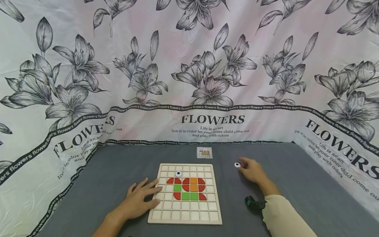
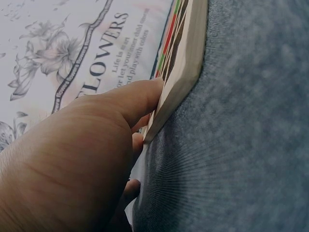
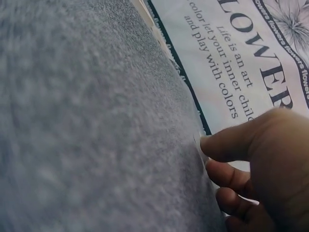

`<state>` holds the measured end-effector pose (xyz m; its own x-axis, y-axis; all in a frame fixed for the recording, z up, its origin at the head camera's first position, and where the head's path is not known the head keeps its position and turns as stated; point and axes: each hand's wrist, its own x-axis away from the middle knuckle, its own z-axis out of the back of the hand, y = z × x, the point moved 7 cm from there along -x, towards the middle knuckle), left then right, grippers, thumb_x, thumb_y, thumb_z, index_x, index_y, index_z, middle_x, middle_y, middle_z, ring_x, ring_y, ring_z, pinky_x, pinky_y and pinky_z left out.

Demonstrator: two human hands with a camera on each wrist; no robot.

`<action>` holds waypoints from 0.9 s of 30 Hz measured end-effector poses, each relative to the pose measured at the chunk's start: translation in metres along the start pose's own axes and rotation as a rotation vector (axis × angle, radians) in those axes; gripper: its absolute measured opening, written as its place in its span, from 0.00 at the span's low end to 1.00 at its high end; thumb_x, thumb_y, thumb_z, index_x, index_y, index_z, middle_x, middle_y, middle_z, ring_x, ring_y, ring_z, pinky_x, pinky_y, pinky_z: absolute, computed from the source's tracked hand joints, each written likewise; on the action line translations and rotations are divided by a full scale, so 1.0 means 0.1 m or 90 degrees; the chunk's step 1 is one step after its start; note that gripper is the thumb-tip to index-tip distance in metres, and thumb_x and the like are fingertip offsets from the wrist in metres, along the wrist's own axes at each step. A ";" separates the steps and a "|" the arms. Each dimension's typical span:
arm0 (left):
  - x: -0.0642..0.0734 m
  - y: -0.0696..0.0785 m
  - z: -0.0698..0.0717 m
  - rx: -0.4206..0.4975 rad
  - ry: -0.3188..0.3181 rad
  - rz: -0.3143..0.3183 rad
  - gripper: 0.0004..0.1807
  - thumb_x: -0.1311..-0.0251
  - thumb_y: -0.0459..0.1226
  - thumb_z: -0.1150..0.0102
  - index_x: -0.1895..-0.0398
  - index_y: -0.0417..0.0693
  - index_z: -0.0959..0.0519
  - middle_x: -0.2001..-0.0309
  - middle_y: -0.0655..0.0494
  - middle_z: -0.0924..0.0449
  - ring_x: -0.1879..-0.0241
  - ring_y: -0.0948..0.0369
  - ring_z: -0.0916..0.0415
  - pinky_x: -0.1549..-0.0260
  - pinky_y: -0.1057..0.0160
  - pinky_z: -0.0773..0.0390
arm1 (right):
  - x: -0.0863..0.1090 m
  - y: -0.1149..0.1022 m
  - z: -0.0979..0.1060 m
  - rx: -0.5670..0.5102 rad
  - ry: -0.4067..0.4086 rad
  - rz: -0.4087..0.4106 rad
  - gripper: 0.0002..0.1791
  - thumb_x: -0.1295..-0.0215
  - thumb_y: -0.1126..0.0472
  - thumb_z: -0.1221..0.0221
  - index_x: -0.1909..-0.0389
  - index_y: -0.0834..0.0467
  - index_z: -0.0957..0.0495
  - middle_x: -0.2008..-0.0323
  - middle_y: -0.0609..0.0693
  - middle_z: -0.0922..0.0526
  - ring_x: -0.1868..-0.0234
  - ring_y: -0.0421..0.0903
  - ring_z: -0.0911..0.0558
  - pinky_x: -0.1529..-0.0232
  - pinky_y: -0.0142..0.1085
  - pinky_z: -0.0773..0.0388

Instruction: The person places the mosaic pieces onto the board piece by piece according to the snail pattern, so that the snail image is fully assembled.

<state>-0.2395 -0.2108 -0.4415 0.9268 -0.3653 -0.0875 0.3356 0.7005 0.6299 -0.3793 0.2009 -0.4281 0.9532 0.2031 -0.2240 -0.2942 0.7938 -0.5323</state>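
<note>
A pale wooden grid board (image 1: 169, 215) lies on the grey cloth, with red, green and orange pieces in several cells. Near its top sits a round white eye piece (image 1: 178, 173) with a dark centre. My left hand (image 1: 137, 200) rests along the board's left edge, fingers spread; in the left wrist view the thumb (image 2: 145, 99) touches the rim. Off to the board's right, my right hand (image 1: 251, 170) pinches a second eye piece (image 1: 237, 165) between thumb and finger, at the cloth. Only that piece's thin white edge shows in the right wrist view.
A small card (image 1: 204, 152) printed with a coloured grid pattern lies behind the board. A dark strap-like device (image 1: 254, 203) is at the right wrist. Flower-printed fabric (image 1: 213, 126) stands along the back and sides of the grey tabletop (image 1: 118, 171).
</note>
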 end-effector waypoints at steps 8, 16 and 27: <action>0.00 0.01 0.02 0.006 -0.002 0.001 0.29 0.37 0.54 0.41 0.36 0.52 0.24 0.29 0.53 0.41 0.29 0.39 0.57 0.41 0.31 0.69 | -0.04 0.00 -0.04 0.023 0.010 0.010 0.13 0.37 0.65 0.38 0.52 0.63 0.18 0.74 0.47 0.26 0.73 0.45 0.30 0.72 0.42 0.31; -0.01 0.00 -0.02 -0.002 -0.006 0.007 0.28 0.37 0.54 0.41 0.36 0.54 0.24 0.28 0.55 0.42 0.29 0.40 0.57 0.41 0.31 0.69 | 0.02 0.00 0.00 0.013 0.031 0.005 0.07 0.39 0.61 0.34 0.64 0.61 0.18 0.70 0.49 0.20 0.68 0.49 0.22 0.66 0.49 0.25; 0.00 0.00 0.01 -0.001 0.006 -0.002 0.29 0.38 0.55 0.41 0.36 0.54 0.24 0.29 0.53 0.41 0.29 0.39 0.56 0.42 0.30 0.69 | 0.06 -0.38 0.21 -0.023 0.123 0.093 0.08 0.42 0.60 0.32 0.63 0.58 0.16 0.66 0.49 0.18 0.62 0.52 0.21 0.60 0.51 0.25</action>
<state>-0.2395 -0.2115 -0.4408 0.9270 -0.3622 -0.0971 0.3395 0.7004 0.6279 -0.3608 0.1839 -0.3918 0.8701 0.1979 -0.4514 -0.4337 0.7425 -0.5104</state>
